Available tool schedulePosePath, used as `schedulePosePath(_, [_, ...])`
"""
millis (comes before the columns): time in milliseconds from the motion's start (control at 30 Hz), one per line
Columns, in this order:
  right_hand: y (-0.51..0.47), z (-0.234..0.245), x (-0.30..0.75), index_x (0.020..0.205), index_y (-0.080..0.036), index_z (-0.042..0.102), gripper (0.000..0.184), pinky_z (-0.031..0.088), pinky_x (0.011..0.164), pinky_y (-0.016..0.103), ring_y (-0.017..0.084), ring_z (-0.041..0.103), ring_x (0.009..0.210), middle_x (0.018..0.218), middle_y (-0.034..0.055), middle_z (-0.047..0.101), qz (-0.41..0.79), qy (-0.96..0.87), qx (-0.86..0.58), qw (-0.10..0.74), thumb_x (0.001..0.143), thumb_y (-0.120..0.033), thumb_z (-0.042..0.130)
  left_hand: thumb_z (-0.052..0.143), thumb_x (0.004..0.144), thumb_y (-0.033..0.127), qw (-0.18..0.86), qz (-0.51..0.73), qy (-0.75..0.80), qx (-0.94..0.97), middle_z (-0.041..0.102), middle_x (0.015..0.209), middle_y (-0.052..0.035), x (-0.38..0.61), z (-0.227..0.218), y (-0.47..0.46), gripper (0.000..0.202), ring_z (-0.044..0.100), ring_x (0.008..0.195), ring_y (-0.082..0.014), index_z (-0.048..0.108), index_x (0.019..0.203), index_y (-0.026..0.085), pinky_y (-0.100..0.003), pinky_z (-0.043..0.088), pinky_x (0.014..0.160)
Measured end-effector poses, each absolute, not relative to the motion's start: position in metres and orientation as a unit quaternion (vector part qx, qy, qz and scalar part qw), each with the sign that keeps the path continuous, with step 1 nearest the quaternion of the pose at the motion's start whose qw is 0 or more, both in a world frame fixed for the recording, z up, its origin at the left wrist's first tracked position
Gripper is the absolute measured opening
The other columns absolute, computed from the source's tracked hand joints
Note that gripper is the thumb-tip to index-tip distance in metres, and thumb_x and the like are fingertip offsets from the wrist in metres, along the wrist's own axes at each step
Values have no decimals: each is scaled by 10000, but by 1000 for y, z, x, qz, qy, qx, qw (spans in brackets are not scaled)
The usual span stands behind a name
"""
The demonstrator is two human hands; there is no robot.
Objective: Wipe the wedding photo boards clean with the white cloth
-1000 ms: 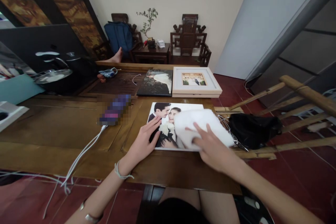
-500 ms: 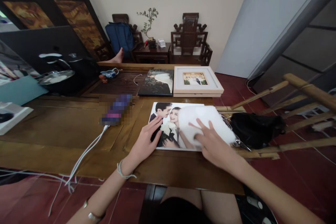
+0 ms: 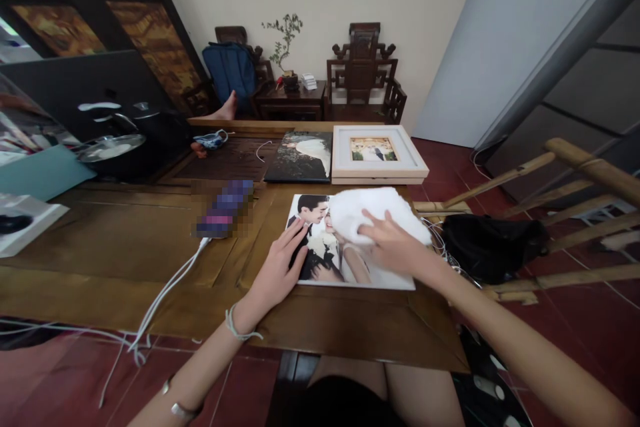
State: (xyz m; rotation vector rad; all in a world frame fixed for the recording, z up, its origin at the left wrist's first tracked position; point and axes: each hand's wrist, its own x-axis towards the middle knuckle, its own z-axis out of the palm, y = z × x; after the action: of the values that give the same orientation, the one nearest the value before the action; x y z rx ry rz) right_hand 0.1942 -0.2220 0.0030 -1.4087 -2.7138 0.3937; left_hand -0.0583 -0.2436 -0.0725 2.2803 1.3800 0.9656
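Observation:
A large wedding photo print [image 3: 320, 257] lies flat near the front of the wooden table [image 3: 115, 247]. My left hand [image 3: 281, 269] rests on the print's left edge, fingers stretched out flat, holding it down. My right hand [image 3: 395, 247] presses a white cloth [image 3: 373, 210] onto the upper right part of the print, fingers spread over the cloth.
Behind the print lie a dark photo canvas [image 3: 300, 157] and a white framed photo [image 3: 377, 153]. A blurred-out object [image 3: 223, 208] with a white cable [image 3: 160, 300] sits to the left. A black bag [image 3: 485, 243] lies on bamboo poles [image 3: 575, 173] to the right. A pan [image 3: 107, 143] stands at far left.
My right hand has slid the white cloth from the print's lower right up toward its top middle. The left hand has stayed on the left edge.

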Motion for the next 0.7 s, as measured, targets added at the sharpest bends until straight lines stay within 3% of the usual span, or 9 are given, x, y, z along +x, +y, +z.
schedulePosePath(133, [-171, 0, 191, 1108, -114, 572, 514, 235, 1036, 612, 288, 312, 1338, 1153, 174, 621, 95, -886, -448, 72, 672, 43, 349, 401, 931, 248, 149, 330, 479, 800, 361, 1472, -98, -59, -73, -244, 456, 281, 1380, -223, 395, 1384, 198, -468, 267, 1124])
schedulePosePath(267, [-187, -4, 185, 1116, -91, 574, 500, 204, 1034, 642, 318, 257, 1357, 1258, 205, 553, 83, -879, -465, 67, 677, 32, 368, 397, 929, 244, 145, 329, 483, 798, 377, 1461, -110, -58, -72, -244, 447, 299, 1373, -222, 415, 1370, 176, -462, 279, 1120])
schedulePosePath(500, [-311, -9, 179, 1000, -150, 652, 431, 96, 1050, 690, 382, 62, 1386, 1492, 105, 300, 147, -896, -418, -8, 666, -4, 422, 403, 922, 225, 142, 337, 484, 795, 377, 1459, -122, -56, -73, -244, 457, 310, 1367, -234, 407, 1376, 175, -485, 293, 1110])
schedulePosePath(700, [-332, -2, 173, 1039, -186, 643, 462, 137, 1044, 689, 371, 107, 1385, 1484, 66, 325, 187, -906, -378, -23, 656, -30, 437, 410, 917, 213, 145, 339, 482, 795, 375, 1459, -123, -55, -74, -243, 457, 310, 1367, -236, 413, 1372, 169, -490, 289, 1111])
